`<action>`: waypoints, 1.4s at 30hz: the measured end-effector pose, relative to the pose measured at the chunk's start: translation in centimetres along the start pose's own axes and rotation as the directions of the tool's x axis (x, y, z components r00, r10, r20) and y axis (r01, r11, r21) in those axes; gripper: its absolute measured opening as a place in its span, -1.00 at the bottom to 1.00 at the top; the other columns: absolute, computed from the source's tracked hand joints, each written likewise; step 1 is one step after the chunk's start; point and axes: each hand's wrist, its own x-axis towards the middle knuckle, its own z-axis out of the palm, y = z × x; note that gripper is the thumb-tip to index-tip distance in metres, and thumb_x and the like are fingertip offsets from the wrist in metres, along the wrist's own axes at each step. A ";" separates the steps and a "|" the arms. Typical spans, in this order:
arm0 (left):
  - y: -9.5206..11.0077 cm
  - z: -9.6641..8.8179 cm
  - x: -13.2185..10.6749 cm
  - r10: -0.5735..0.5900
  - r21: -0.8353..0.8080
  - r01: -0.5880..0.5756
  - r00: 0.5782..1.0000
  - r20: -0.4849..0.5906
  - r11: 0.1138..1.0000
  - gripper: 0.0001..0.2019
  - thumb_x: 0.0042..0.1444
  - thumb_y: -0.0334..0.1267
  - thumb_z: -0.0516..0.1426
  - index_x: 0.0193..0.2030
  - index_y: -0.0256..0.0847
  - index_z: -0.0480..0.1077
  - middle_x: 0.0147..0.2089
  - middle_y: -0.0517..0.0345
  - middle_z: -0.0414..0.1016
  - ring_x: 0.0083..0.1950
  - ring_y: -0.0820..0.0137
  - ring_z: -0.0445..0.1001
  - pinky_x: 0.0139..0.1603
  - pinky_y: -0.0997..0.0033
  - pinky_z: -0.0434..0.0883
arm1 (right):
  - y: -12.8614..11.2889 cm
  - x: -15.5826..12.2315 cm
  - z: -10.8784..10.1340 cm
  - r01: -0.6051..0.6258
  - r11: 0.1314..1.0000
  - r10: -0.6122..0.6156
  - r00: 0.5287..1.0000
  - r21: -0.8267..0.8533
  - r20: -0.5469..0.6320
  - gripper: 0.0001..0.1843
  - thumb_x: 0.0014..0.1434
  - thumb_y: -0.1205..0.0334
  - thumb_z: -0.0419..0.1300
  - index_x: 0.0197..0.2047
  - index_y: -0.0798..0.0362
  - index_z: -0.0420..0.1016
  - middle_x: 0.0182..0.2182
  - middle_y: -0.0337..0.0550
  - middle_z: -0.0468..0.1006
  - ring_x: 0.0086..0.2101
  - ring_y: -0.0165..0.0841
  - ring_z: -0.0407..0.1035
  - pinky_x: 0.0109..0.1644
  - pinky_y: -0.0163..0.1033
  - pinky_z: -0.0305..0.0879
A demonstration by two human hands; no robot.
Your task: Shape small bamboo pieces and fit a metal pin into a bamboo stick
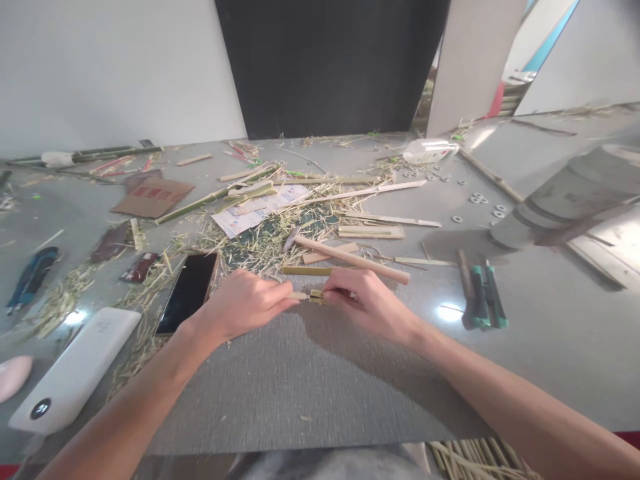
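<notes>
My left hand (250,299) is closed, pinching a thin pale wooden stick (299,295) that points to the right. Facing it, my right hand (367,303) is closed on a short yellow-green bamboo piece (317,294), which shows a slot or split at its near end. The stick's narrow tip meets this end; whether it sits inside cannot be made out. Just behind the fingers lies a flat bamboo strip (306,271), its right end hidden by my right hand. Beyond that, a hammer (350,259) with a wooden handle rests on the table.
A phone (187,293) and a white power bank (83,367) lie left. Green-handled pliers (486,293) are right, below several white rings (479,199) and a grey cylindrical object (560,193). Bamboo shavings (250,250), split strips and a clear bottle (427,151) lie farther back.
</notes>
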 end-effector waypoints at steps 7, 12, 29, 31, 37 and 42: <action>0.5 0.6 -0.1 -0.089 -0.037 0.087 0.993 -0.078 0.996 -0.58 0.49 -0.04 0.00 -0.38 -0.18 0.38 -0.63 0.31 0.40 -0.61 0.45 0.41 -0.54 0.36 -0.01 | -0.5 0.0 -0.5 -0.001 1.000 0.001 0.999 -0.008 -0.050 -0.76 0.42 0.34 0.07 -0.31 0.11 0.46 -0.39 -0.20 0.45 -0.38 -0.44 0.26 -0.28 -0.29 0.13; 1.0 1.0 0.1 -0.118 -0.052 0.112 0.983 -0.138 0.992 -0.60 0.49 -0.06 0.00 -0.35 -0.17 0.42 -0.63 0.29 0.45 -0.61 0.45 0.44 -0.55 0.40 0.03 | -0.2 -0.1 -0.4 -0.006 1.000 0.006 0.997 0.002 -0.079 -0.77 0.42 0.34 0.06 -0.28 0.10 0.47 -0.36 -0.19 0.46 -0.34 -0.42 0.30 -0.24 -0.28 0.17; 1.1 1.3 0.1 -0.118 -0.080 0.108 0.985 -0.125 0.991 -0.61 0.49 -0.08 -0.01 -0.36 -0.18 0.40 -0.63 0.29 0.44 -0.63 0.46 0.40 -0.56 0.42 0.01 | 0.0 -0.4 0.0 -0.031 0.999 0.032 0.995 0.012 -0.091 -0.78 0.41 0.33 0.08 -0.28 0.11 0.48 -0.38 -0.21 0.47 -0.38 -0.44 0.29 -0.30 -0.31 0.13; 1.1 1.1 0.1 -0.103 -0.073 0.095 0.988 -0.115 0.993 -0.61 0.48 -0.09 0.00 -0.36 -0.18 0.40 -0.62 0.29 0.44 -0.62 0.47 0.41 -0.56 0.42 0.03 | 0.0 -0.4 0.0 -0.031 0.999 0.032 0.996 0.009 -0.086 -0.78 0.41 0.33 0.09 -0.29 0.11 0.48 -0.39 -0.20 0.47 -0.39 -0.44 0.28 -0.30 -0.31 0.13; 1.1 0.9 0.1 -0.092 -0.051 0.088 0.993 -0.075 0.995 -0.60 0.48 -0.07 0.00 -0.37 -0.17 0.39 -0.64 0.29 0.40 -0.63 0.44 0.40 -0.56 0.37 0.00 | 0.0 -0.3 0.0 -0.018 1.000 0.018 0.997 -0.002 -0.071 -0.76 0.40 0.32 0.09 -0.32 0.11 0.47 -0.41 -0.19 0.46 -0.40 -0.44 0.26 -0.30 -0.29 0.11; 1.0 0.9 0.1 -0.087 -0.042 0.084 0.994 -0.073 0.996 -0.60 0.48 -0.06 0.01 -0.37 -0.18 0.38 -0.64 0.30 0.39 -0.63 0.44 0.40 -0.55 0.37 -0.01 | -0.1 -0.3 0.1 -0.011 1.000 0.010 0.997 -0.011 -0.075 -0.78 0.39 0.38 0.09 -0.31 0.12 0.46 -0.39 -0.21 0.45 -0.38 -0.46 0.25 -0.29 -0.31 0.10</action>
